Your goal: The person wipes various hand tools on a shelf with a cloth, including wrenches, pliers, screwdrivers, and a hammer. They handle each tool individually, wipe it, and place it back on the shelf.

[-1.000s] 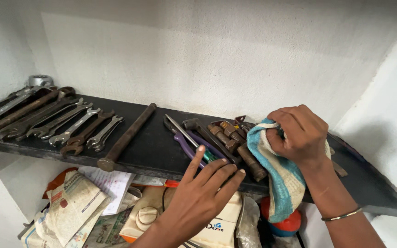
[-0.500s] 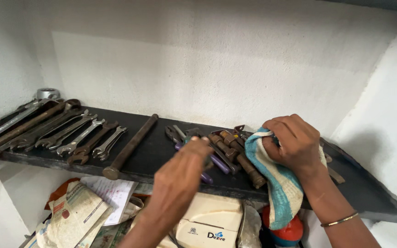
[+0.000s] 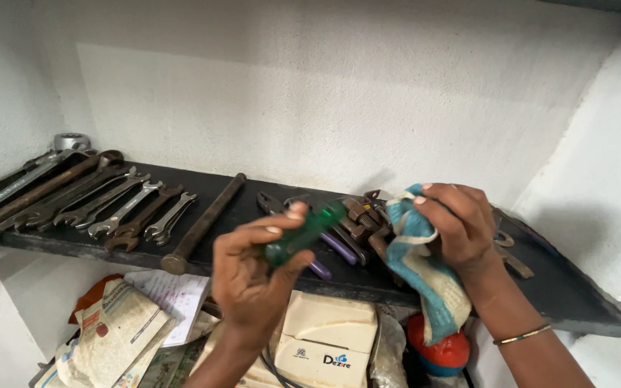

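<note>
Setting: a dark shelf (image 3: 253, 197) fixed in a white-plastered alcove, walls closing in at left, back and right. Far left, rear: a small round metal piece (image 3: 72, 140) against the wall. Left section: a row of open-ended spanners (image 3: 120, 208) and longer rusty wrenches, laid side by side and angled toward the back wall, some heads overhanging the front edge. Next: a long rusty bar (image 3: 203, 223), its thick end at the front lip. A bare strip of shelf lies between bar and centre pile; the shelf's right end is mostly bare as well. Below the shelf, left to right: folded newspapers (image 3: 113, 334), a cream box (image 3: 325, 338), a red and blue round object (image 3: 443, 352). Left hand (image 3: 253, 276): raised in front of the shelf edge, fingers (image 3: 282, 215) curled and clamped around a green-handled tool (image 3: 303, 233), held clear of the shelf. Centre: a heap of rusty pliers and bolts (image 3: 357, 219), with a purple-handled tool (image 3: 336, 248) beside it. Right hand (image 3: 458, 226): fingers gripped tight on a blue and cream cloth (image 3: 425, 280), which hangs down over the front edge; a thin bangle (image 3: 522, 335) on the wrist.
</note>
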